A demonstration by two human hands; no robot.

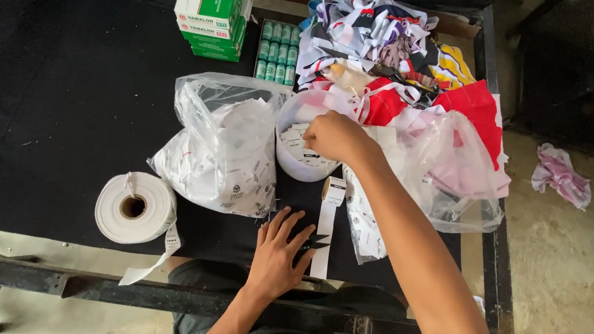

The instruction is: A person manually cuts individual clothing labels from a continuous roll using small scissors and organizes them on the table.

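My right hand (pixel 333 136) reaches over a white round container (pixel 292 161) that holds small printed labels, its fingers closed, apparently on a label. My left hand (pixel 277 252) lies flat with fingers spread on the black table (pixel 69 99), next to small black snips (pixel 313 245) and a white label strip (pixel 325 226) running toward the table's front edge. A small label roll (pixel 333 189) sits at the top of that strip.
A big white tape roll (pixel 135 208) lies front left. A clear plastic bag of white labels (pixel 224 147) stands left of the container; another bag (pixel 451 179) is at right. Behind are fabric pieces (pixel 397 55), green boxes (pixel 214 12) and green spools (pixel 278 52).
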